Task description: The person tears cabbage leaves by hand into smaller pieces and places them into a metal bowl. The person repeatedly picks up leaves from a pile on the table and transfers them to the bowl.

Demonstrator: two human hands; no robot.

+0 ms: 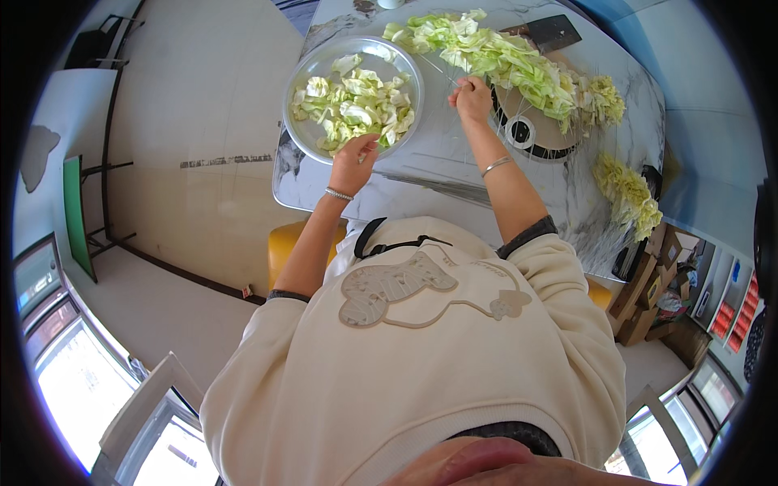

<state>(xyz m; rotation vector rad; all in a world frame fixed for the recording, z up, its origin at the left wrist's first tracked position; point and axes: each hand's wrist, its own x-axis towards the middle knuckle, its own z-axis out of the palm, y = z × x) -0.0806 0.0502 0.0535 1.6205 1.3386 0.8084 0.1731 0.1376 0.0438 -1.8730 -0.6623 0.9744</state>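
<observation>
A round metal basin (293, 129) at the upper middle holds loose cabbage leaves (358, 106). My left hand (355, 164) is over the basin's near rim, its fingertips by the leaves; whether it pinches one I cannot tell. Right of the basin, my right hand (473, 100) has its fingers closed around the end of a thin skewer. Beyond and beside it lies a long row of skewered cabbage leaves (504, 61), with the bare skewer ends pointing towards me. More thin skewers (444, 187) lie in a bundle near the table's front edge.
A cleaver (553, 33) lies behind the row. A round board with a black-and-white pattern (521, 130) sits partly under the skewers. Another pile of skewered leaves (629, 194) is at the table's right. A yellow seat (289, 249) and cardboard boxes (638, 322) stand below the marble-patterned table (304, 194).
</observation>
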